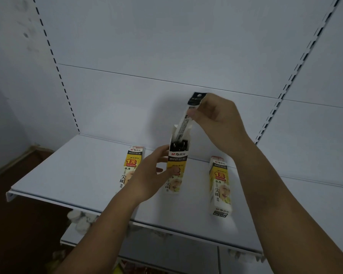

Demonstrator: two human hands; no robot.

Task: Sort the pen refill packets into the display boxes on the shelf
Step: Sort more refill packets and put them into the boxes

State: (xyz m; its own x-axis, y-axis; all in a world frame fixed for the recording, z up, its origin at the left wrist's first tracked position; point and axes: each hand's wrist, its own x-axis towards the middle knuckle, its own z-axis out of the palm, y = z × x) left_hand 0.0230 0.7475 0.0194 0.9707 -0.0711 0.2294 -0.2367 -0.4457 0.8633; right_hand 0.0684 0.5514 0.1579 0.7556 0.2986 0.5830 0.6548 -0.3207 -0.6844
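The right hand pinches a refill packet just under its dark header, thumb and fingers closed on it. The packet leans toward 1 o'clock, its lower end inside the open middle display box, which the left hand grips on the shelf. Dark packets already crowd its mouth, so this box seems nearly stocked. A second box stands at 9 o'clock and a third box at 4 o'clock, both clear of the path.
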